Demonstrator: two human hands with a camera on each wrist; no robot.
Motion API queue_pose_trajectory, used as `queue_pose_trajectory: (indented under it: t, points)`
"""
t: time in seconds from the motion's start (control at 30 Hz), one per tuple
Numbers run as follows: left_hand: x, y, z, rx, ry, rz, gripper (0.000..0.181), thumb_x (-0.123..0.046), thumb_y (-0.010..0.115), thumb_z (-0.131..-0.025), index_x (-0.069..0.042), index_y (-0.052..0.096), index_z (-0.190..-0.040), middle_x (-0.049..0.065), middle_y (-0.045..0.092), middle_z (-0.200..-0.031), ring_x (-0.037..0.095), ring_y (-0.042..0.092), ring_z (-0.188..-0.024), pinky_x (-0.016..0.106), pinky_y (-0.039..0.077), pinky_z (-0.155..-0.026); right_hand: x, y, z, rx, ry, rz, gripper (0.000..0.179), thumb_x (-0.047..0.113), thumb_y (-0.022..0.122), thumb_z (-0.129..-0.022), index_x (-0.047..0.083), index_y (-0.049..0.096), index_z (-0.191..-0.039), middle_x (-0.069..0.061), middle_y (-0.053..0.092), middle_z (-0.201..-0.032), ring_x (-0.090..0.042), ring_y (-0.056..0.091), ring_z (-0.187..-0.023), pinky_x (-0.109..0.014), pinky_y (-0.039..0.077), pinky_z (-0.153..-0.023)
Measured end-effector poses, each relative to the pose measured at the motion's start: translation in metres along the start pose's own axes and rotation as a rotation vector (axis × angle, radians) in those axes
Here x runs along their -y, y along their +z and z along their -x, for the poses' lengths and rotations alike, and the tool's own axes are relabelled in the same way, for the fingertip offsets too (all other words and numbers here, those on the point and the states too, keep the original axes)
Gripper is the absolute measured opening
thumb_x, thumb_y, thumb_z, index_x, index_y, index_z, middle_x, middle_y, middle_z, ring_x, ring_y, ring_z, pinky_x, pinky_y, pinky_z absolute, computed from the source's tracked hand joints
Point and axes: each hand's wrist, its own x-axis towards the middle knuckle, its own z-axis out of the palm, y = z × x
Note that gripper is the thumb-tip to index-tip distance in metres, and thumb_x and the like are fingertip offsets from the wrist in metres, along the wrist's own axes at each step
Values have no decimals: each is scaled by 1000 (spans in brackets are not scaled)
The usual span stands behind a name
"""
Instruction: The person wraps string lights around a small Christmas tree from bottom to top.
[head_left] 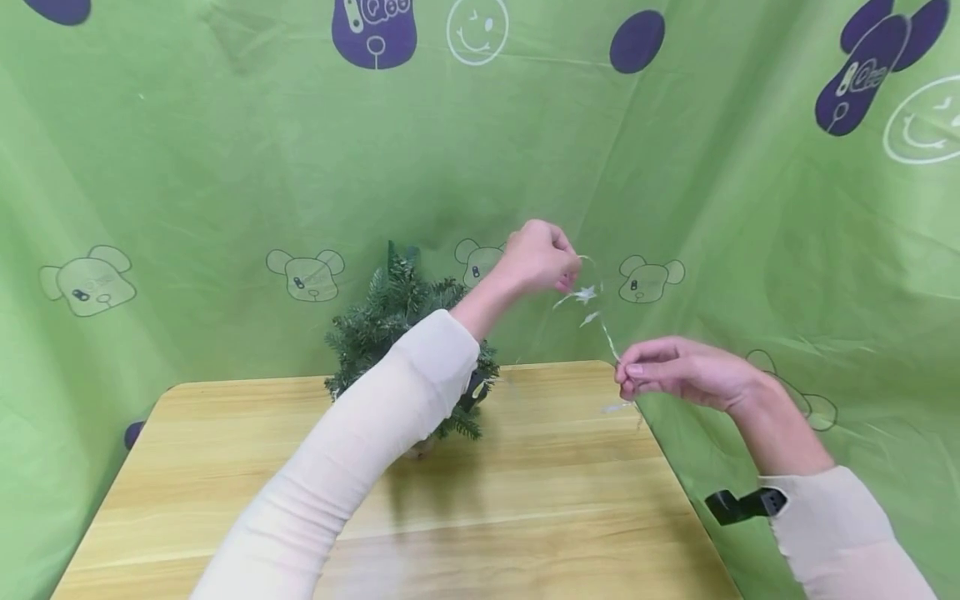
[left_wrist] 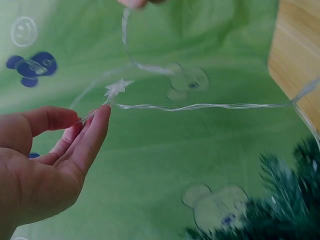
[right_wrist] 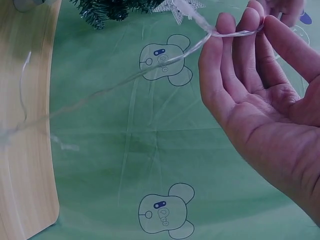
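Pale sleeve [head_left: 352, 458] of the left arm lies nearest. The grip of the left hand [head_left: 538, 257] pinches a clear string [left_wrist: 200, 106] with white stars [head_left: 586, 294]; the right hand [head_left: 686, 371] pinches it lower. It hangs right of the green tree [head_left: 386, 312] on the desk [head_left: 555, 483].

The left fingers [left_wrist: 95, 137] pinch, raised higher than the pinching right fingers [right_wrist: 246, 52].
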Motion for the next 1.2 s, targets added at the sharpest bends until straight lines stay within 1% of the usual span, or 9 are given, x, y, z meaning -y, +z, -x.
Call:
queue_pose_trajectory:
  t: [0.07,0.17,0.3,0.37,0.43,0.63,0.7,0.93,1.2]
  points:
    - [8,-4,-4,-9,-5,-51,14,3,63,-89,-8,71,-90,2,74,-99,16,72,-85,32,57,-90,-1,0,-1,9,-7,0,30,-2,41,-104,2,65,-121,-3,71,-116,-19,69,-107,-34,51,-105]
    - [18,-10,-8,-28,-11,-129,21,6,59,-86,-11,71,-85,2,74,-102,15,71,-83,34,55,-89,-2,1,-3,20,-11,1,29,-2,41,-104,0,64,-122,-5,71,-116,-19,69,-107,-35,51,-105]
    - [27,-20,-12,-58,-7,-200,20,5,58,-86,-9,72,-87,4,75,-102,17,72,-80,31,57,-80,-3,3,-6,24,-15,4,28,-2,42,-104,-3,62,-123,-6,70,-116,-20,68,-107,-36,51,-105]
    - [30,-25,-13,-72,-2,-234,19,4,58,-86,-7,73,-89,3,75,-98,17,70,-80,32,55,-80,-3,3,-8,23,-16,11,28,-2,42,-104,-4,61,-124,-6,70,-115,-20,68,-106,-36,51,-106]
    - [33,-32,-15,-91,6,-267,18,5,58,-85,-7,72,-83,3,75,-92,18,68,-79,35,55,-86,-2,4,-9,18,-5,17,28,-2,43,-103,-2,62,-123,-5,70,-113,-20,67,-107,-36,50,-106]
    - [44,-55,-18,-146,4,-345,16,1,66,-86,-12,74,-83,3,75,-93,21,63,-94,38,54,-93,-1,7,-13,21,14,14,28,-3,46,-102,3,65,-121,-5,70,-111,-21,66,-105,-37,51,-103]
    - [46,-62,-18,-155,1,-364,15,1,68,-85,-12,76,-88,3,76,-96,22,62,-100,38,54,-94,-1,8,-15,23,14,-1,27,-4,47,-101,3,65,-121,-5,71,-111,-19,67,-104,-36,52,-102]
    - [52,-75,-17,-170,4,-374,18,2,67,-84,-12,77,-91,4,76,-102,24,63,-106,38,55,-95,2,9,-20,16,27,-41,26,-4,48,-101,0,65,-120,-5,71,-109,-16,68,-101,-35,55,-99]
    - [53,-80,-15,-196,-28,-382,21,4,64,-84,-12,76,-90,4,74,-102,25,59,-111,44,49,-105,3,8,-23,-5,20,-39,27,-4,48,-101,2,66,-121,-2,71,-106,-13,67,-95,-31,57,-93]
